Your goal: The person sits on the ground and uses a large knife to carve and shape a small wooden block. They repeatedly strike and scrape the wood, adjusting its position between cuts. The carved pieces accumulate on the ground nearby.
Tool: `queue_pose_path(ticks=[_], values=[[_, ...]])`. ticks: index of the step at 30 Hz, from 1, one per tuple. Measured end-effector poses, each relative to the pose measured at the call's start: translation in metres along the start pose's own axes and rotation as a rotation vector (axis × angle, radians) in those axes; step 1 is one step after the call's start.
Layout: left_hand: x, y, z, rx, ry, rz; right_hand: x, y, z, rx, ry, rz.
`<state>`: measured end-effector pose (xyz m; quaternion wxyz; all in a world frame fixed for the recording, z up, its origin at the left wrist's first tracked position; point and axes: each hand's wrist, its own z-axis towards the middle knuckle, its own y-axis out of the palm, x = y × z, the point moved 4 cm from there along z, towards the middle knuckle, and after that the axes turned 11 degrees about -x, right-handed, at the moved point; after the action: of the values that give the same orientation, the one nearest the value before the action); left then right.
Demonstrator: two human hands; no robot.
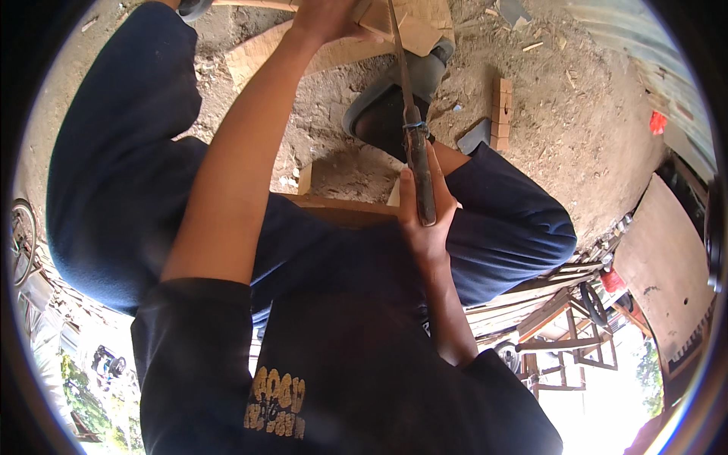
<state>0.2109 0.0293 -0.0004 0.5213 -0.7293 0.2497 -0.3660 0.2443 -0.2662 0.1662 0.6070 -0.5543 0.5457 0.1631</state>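
My right hand [431, 216] is closed around the dark, worn handle of a narrow saw [419, 163], which has a blue tie near the top of its grip. The thin blade points away from me, its far end reaching the top edge of the view beside a light wooden piece [417, 34]. At the top, my left hand [326, 19] grips that wood, its thumb lying along it; the other fingers are partly cut off by the frame. A larger pale plank [258, 54] lies under the held piece. My shoe [425, 72], grey and black, is close against the wood.
On the dirt floor to the right are a notched wooden strip [500, 114] and a flat grey piece [475, 136]. I sit on a wooden seat edge [341, 212]. A corrugated sheet [629, 30], a large board [660, 265] and a wooden frame [565, 341] stand farther right.
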Motion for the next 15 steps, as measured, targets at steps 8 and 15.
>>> queue_pose_path(ticks=[8,15], values=[[-0.002,0.014,0.004,0.067,0.041,-0.004,-0.003,0.020,0.057,-0.023,0.001,0.050],[-0.009,0.010,0.002,0.003,0.003,-0.040,0.003,0.009,0.013,-0.054,0.104,0.058]])
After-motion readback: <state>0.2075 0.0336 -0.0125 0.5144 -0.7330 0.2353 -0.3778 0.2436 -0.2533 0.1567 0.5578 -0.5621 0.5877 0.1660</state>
